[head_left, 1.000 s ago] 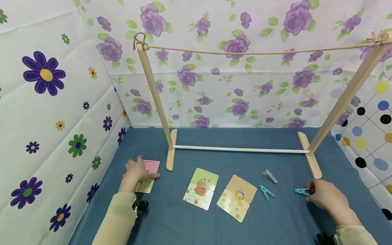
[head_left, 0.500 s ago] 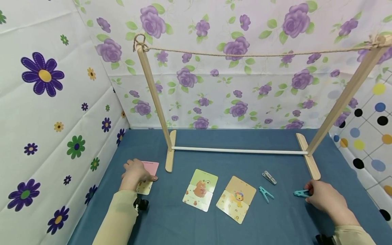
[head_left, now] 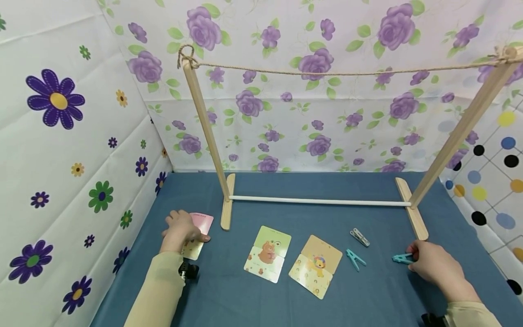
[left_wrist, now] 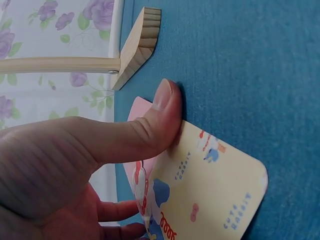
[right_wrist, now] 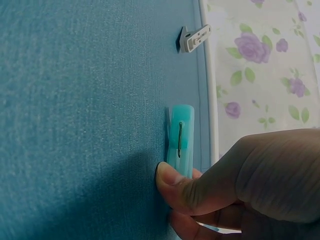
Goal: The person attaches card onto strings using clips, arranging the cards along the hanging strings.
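Observation:
At the left of the table, my left hand [head_left: 180,230] holds a pink and cream rabbit card [head_left: 202,221] by its edges, thumb on the near side and fingers on the other. In the left wrist view the card [left_wrist: 215,185] bows between them, its cream half toward the camera. My right hand [head_left: 438,264], at the right, pinches the end of a teal clothespin [head_left: 402,258] between thumb and fingers, close over the cloth. A green bear card [head_left: 267,252] and an orange lion card [head_left: 316,265] lie between the hands.
Another teal clothespin [head_left: 355,260] and a grey one [head_left: 360,237] lie right of the cards. Behind stands a wooden frame with two posts [head_left: 207,131], a white bottom rod [head_left: 318,200] and a twine line [head_left: 327,73] strung across. Floral cloth [head_left: 253,136] hangs behind it.
The rabbit card has turned and lifted slightly at its far edge in my left hand. My right hand keeps its pinch on the clothespin with hardly any movement.

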{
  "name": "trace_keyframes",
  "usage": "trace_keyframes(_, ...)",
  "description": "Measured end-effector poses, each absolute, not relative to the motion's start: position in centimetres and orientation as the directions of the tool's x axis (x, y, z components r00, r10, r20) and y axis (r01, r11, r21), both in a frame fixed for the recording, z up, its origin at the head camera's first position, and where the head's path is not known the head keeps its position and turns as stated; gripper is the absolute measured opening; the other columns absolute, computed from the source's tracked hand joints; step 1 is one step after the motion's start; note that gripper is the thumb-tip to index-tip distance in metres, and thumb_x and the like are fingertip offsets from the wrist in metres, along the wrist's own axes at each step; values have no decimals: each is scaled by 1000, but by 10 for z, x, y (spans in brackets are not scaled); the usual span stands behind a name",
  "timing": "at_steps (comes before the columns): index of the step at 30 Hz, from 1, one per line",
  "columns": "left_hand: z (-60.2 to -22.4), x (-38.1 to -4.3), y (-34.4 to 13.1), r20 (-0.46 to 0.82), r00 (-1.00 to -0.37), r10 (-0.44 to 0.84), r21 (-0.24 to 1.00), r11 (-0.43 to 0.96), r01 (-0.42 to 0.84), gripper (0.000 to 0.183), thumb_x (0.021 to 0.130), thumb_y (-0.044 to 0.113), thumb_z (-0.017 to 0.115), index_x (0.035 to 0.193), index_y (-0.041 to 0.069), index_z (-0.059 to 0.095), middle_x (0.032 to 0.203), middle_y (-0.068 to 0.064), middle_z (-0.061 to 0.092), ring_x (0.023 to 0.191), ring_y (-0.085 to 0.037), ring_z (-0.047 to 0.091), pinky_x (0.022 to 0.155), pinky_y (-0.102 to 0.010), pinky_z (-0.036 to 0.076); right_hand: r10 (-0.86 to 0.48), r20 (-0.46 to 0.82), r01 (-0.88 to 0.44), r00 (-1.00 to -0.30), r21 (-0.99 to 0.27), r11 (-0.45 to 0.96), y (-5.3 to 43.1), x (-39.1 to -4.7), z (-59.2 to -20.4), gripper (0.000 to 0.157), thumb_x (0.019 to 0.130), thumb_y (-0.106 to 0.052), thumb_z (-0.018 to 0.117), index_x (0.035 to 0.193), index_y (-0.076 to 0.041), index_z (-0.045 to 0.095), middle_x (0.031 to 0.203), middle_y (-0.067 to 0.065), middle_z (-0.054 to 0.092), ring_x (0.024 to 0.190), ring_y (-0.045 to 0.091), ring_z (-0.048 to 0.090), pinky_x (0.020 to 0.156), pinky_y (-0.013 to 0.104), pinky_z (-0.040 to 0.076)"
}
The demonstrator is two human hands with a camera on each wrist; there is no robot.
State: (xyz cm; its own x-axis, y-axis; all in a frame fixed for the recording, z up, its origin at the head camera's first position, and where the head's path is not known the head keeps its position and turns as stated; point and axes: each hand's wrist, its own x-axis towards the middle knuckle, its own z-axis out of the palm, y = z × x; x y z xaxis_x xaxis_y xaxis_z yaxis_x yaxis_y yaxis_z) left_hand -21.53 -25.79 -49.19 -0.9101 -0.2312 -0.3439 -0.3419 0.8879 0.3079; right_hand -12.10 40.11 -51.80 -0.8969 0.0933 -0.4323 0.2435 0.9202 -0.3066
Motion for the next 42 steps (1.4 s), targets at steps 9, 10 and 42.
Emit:
trace_keyframes(9, -501, -220, -260, -368, -900, -232, 305, 885, -353, 124, 68, 39, 105, 145, -23, 30, 138, -43, 31, 124, -56, 31, 99, -79, 39, 82, -422, 230, -903, -314, 921, 401, -121, -517, 31, 86, -13, 86, 107, -2, 66, 88, 10, 59, 79, 27, 55, 66, 45, 45)
trace_keyframes(10, -503, -221, -261, -371, -900, -231, 304, 885, -353, 123, 68, 39, 105, 145, -22, 30, 138, -44, 31, 124, -56, 31, 99, -79, 39, 82, -420, 230, -904, -314, 921, 401, -121, -516, 31, 86, -13, 86, 107, -2, 66, 88, 10, 59, 79, 27, 55, 66, 45, 45)
trace_keyframes(42, -492, -199, -274, -218, -974, -59, 446, 882, -153, 98, 87, 7, 86, 155, -23, 23, 143, -51, 37, 128, -62, 47, 108, -72, 41, 96, -434, 250, -896, -313, 916, 402, -121, -516, 31, 85, -12, 86, 107, -2, 65, 91, 10, 60, 81, 28, 55, 67, 46, 46)
